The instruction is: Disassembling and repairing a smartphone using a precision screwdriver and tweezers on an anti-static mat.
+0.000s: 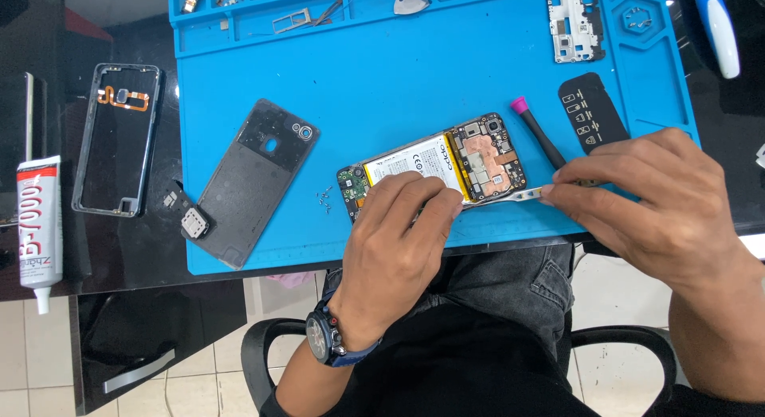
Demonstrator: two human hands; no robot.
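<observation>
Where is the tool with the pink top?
The pink-topped tool lies on the blue mat, right of the opened phone, just above the right hand.

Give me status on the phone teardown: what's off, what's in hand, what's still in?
Done: back cover is off and lies on the blue mat, loose screws beside the opened phone. In hand: left hand steadies the phone; right hand works a thin metal tool at its edge. Left: battery and circuit board sit in the frame.
</observation>
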